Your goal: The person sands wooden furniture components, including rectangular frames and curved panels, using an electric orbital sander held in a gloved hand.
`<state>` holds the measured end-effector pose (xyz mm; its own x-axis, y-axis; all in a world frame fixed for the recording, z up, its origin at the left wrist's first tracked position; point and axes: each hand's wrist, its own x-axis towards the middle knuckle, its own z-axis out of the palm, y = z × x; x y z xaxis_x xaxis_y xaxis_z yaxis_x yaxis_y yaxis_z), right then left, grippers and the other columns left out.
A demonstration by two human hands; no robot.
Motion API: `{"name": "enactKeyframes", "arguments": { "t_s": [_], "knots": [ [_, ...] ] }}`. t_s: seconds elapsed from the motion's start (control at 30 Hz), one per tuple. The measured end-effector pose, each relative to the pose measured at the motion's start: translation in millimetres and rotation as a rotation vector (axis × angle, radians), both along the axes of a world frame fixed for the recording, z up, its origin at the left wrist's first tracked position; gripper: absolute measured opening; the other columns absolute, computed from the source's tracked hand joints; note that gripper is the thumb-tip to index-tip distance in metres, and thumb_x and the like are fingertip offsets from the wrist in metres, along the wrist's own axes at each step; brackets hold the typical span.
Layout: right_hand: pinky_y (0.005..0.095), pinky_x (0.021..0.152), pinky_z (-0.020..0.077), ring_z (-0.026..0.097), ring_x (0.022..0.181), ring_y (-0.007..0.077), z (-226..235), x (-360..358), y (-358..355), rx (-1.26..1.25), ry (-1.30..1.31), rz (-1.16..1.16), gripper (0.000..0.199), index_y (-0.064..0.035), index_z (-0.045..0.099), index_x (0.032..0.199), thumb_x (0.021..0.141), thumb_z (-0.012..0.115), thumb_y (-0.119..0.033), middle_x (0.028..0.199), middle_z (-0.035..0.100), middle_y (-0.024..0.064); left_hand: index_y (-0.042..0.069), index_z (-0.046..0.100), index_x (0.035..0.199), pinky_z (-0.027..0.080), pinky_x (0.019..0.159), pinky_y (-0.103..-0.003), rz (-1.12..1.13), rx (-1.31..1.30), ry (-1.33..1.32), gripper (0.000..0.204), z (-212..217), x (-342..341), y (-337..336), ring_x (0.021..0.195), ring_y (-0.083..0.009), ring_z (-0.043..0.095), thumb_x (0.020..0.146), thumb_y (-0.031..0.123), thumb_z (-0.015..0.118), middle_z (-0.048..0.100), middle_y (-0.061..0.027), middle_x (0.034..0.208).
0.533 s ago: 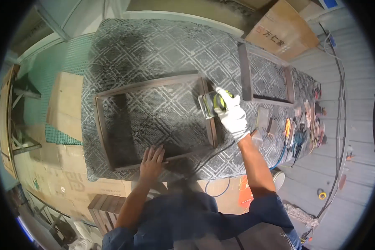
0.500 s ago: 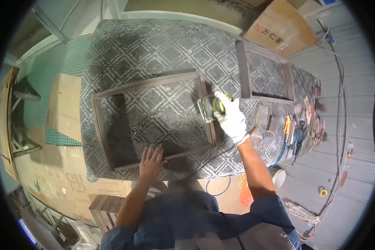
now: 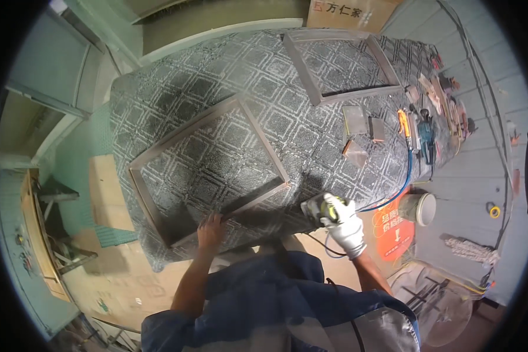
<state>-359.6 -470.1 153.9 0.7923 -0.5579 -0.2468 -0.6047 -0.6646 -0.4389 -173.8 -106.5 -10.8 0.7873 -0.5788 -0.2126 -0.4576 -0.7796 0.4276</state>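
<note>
A rectangular brown wooden frame (image 3: 188, 125) lies slantwise on the grey diamond-patterned carpet cover (image 3: 255, 76). My left hand (image 3: 211, 232), bare, is at its near rail, with the fingers bent over the wood. In a white glove, my right hand (image 3: 347, 230) is closed round a green and black power sander (image 3: 328, 210). The sander is just beyond the frame's near right corner, apart from it, at the near edge of the covered table. A dark cord hangs below the sander. Its underside is hidden.
A second wooden frame (image 3: 305, 66) lies at the far right. Near it are sanding blocks (image 3: 354, 120), an orange-handled air tool (image 3: 403, 122) with a blue hose (image 3: 402, 186), and other hand tools. A bucket (image 3: 418, 209) stands off the right edge; a cardboard box (image 3: 349, 16) stands behind.
The near frame has turned anticlockwise. My right hand has brought the sander off its right rail, toward me. My left hand's fingers have gone from spread to bent over the rail. My view has shifted.
</note>
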Motion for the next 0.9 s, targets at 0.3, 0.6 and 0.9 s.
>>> {"name": "enactKeyframes", "arguments": {
  "t_s": [0.3, 0.6, 0.9],
  "knots": [
    [0.0417, 0.093, 0.0556, 0.066, 0.106, 0.0341, -43, -69, -47, -0.053, -0.254, -0.38, 0.08, -0.0218, 0.055, 0.152, 0.08, 0.087, -0.012, 0.123, 0.059, 0.0163, 0.004, 0.071, 0.084, 0.053, 0.068, -0.045, 0.25, -0.195, -0.221, 0.03, 232, 51, -5, 0.066, -0.0266, 0.067, 0.087, 0.033, 0.079, 0.069, -0.0147, 0.074],
    [0.0411, 0.091, 0.0564, 0.067, 0.111, 0.0327, -56, -98, -32, -0.005, -0.254, -0.517, 0.084, -0.0238, 0.053, 0.154, 0.078, 0.087, -0.01, 0.126, 0.059, 0.0133, -0.001, 0.077, 0.096, 0.053, 0.072, -0.038, 0.252, 0.255, 0.408, 0.058, 224, 243, -36, 0.072, -0.0224, 0.07, 0.102, 0.055, 0.062, 0.074, -0.0143, 0.078],
    [0.0427, 0.107, 0.049, 0.062, 0.119, 0.0347, -19, -66, -4, 0.097, -0.236, -0.365, 0.081, -0.0146, 0.057, 0.15, 0.076, 0.089, -0.007, 0.134, 0.06, 0.016, 0.003, 0.069, 0.11, 0.053, 0.093, -0.049, -0.347, -0.135, -0.722, 0.039, 48, 256, -50, 0.099, -0.0424, 0.068, 0.092, 0.037, 0.077, 0.073, -0.0204, 0.102]
  ]
}}
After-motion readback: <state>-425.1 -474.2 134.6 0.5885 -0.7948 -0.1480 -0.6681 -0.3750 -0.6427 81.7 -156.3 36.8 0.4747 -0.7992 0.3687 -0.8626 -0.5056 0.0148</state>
